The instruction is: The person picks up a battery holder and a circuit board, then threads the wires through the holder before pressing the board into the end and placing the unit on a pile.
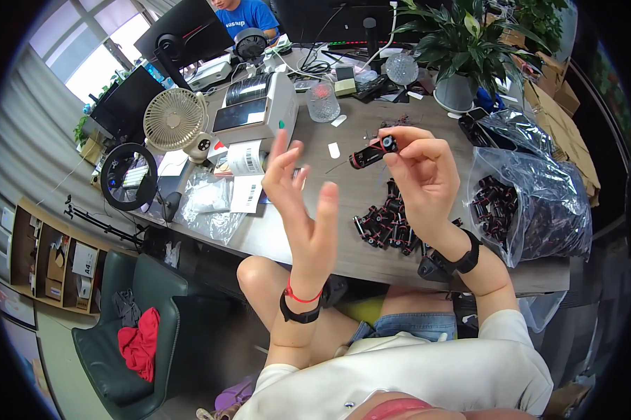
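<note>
My right hand (427,171) is closed in a pinch on a small black and red cylindrical part (368,155), raised above the desk and tilted. A thin wire-like strand seems to run off its left end. To the left, my left hand (301,217) is in the air with its fingers spread and nothing in it; the fingertips are slightly blurred. Below the right hand, a pile of similar black and red parts (391,225) lies on the wooden desk (350,241). A clear plastic bag (557,192) full of more such parts stands right of my right hand.
A potted plant (454,92) and a glass jar (322,103) stand farther back. A white box with a phone (242,115), a fan (175,120) and a ring light (129,176) are at the left. A green armchair (130,336) stands at lower left. A person in blue (249,19) sits beyond the monitors.
</note>
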Motion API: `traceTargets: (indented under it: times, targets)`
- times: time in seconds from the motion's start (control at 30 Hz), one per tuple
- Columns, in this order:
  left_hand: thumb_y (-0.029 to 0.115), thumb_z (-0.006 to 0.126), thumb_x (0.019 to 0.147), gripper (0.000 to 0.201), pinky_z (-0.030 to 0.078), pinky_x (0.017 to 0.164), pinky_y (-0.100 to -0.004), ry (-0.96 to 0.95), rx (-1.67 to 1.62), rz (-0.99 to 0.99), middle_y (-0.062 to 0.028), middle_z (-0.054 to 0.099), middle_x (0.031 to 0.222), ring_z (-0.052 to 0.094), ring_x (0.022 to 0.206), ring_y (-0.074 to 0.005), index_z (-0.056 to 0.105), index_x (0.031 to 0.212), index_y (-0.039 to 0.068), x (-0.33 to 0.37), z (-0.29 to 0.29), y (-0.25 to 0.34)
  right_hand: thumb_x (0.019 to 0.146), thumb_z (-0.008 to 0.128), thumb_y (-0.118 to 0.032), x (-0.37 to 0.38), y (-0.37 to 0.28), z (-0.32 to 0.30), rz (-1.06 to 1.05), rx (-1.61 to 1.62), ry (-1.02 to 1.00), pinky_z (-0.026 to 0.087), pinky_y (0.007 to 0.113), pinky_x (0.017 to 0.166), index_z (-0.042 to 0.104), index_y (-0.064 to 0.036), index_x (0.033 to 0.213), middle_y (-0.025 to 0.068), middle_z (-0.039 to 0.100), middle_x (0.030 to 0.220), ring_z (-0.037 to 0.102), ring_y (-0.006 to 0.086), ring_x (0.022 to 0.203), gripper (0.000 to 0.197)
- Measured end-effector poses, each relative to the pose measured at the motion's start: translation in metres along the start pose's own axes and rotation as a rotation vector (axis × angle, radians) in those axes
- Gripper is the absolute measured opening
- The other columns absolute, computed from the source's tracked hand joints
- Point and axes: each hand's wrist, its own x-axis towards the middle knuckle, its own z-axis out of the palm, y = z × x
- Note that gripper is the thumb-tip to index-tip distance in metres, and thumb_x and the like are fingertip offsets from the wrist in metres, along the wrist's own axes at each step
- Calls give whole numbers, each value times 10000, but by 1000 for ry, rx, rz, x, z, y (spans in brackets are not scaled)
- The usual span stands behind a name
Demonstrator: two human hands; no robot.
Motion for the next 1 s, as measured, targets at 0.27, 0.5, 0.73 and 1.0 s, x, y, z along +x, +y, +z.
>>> traceTargets:
  times: [0.27, 0.5, 0.73, 1.0]
  targets:
    - [-33, 673, 760, 362, 501, 755, -287, -241, 219, 227, -111, 646, 1087, 630, 921, -180, 613, 1110, 43, -2, -4, -4, 829, 587, 93, -3, -9, 8, 117, 102, -97, 468, 290, 876, 488, -3, 985, 163, 574, 1116, 572, 177, 994, 209]
    - [-32, 685, 768, 299, 507, 675, -237, -169, 23, -20, -100, 677, 983, 640, 788, -135, 651, 1061, 16, -8, -3, -4, 786, 652, 52, -2, -9, 8, -111, -125, -44, 484, 298, 797, 534, -9, 992, 147, 584, 1066, 590, 207, 890, 246]
    - [-67, 642, 807, 286, 496, 714, -211, -244, 43, 11, -95, 657, 993, 613, 823, -109, 632, 1089, -25, -8, -2, -7, 770, 652, 91, -2, -6, -2, -368, -480, -193, 477, 292, 736, 541, -9, 985, 121, 581, 927, 568, 205, 814, 262]
    - [-71, 643, 800, 265, 473, 710, -198, -233, 37, 11, -92, 657, 993, 605, 811, -104, 640, 1061, -30, -3, -6, -6, 743, 649, 85, 11, -15, -4, -303, -484, 9, 479, 277, 652, 630, -26, 928, 100, 599, 859, 583, 206, 730, 217]
